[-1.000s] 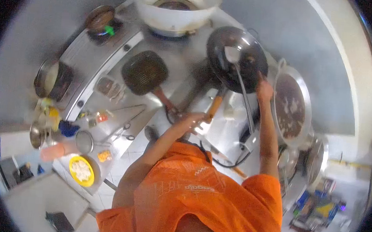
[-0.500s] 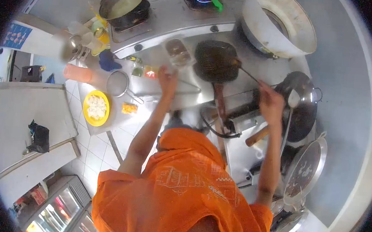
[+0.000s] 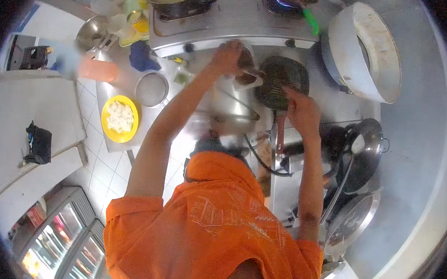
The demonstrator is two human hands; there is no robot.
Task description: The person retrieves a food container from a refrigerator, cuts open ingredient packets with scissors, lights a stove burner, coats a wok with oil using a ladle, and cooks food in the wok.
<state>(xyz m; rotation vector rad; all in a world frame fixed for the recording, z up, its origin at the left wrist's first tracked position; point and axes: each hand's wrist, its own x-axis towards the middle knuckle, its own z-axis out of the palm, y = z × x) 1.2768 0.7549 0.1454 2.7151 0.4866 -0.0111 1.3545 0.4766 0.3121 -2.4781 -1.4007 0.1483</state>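
Observation:
My left hand [image 3: 227,58] grips the left side of a clear plastic container [image 3: 248,79] holding dark brown sauce. Close by on the right lies a black ridged grill pan [image 3: 283,81] with a brown handle [image 3: 280,135] toward me. Over the pan, my right hand [image 3: 302,111] is closed, fingers pinched round a thin dark utensil. Its brownish head [image 3: 256,72] appears to be at the container, though the shaft hardly shows against the pan. Whether it is a brush or a spoon, I cannot tell.
A yellow plate of white food [image 3: 119,119], a strainer [image 3: 152,89] and a blue cloth [image 3: 143,57] lie left. Behind stands the stove [image 3: 232,18] with a lit burner and pans. A large white pot [image 3: 338,49] and a wok [image 3: 367,155] stand right.
My left hand has moved up and right and taken hold of the sauce container. My right hand has shifted left over the pan, bringing the utensil's head toward the container. The view has shifted.

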